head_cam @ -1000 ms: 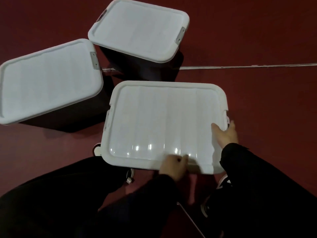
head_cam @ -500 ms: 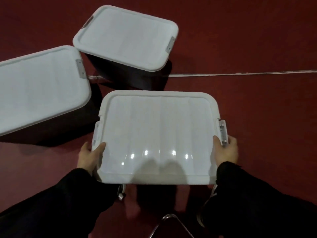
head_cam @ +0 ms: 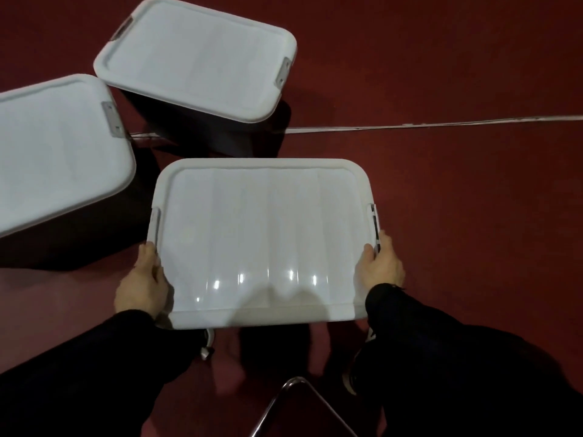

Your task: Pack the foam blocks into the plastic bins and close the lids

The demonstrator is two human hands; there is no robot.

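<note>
Hands hold the near bin (head_cam: 262, 241) on both sides. It sits on the red floor (head_cam: 457, 216), right in front of the person, and its white lid (head_cam: 220, 216) lies flat on top and covers it all. No foam blocks can be seen, so I cannot tell what is inside.

The left hand (head_cam: 142, 288) is at the lid's left edge, near the front corner. Its thumb lies on top of the lid and the other fingers go down the side, so it grips the edge. Just past that hand is the left grey latch (head_cam: 155, 225), which looks folded up against the lid.

The right hand (head_cam: 381, 263) grips the right edge the same way, thumb on top and fingers curled round the side. Its fingertips touch the low end of the right latch (head_cam: 374, 225).

Both arms wear black sleeves (head_cam: 441, 335).

Two more bins stand behind. The left bin (head_cam: 56, 152) is at the far left and partly out of view. The back bin (head_cam: 195, 55) stands behind the near one. Both have white lids on and grey latches at the ends. These two bins almost touch at a corner.

A thin pale line (head_cam: 441, 124) runs across the floor. A shiny metal bar (head_cam: 296, 386) shows at the bottom, between the arms
</note>
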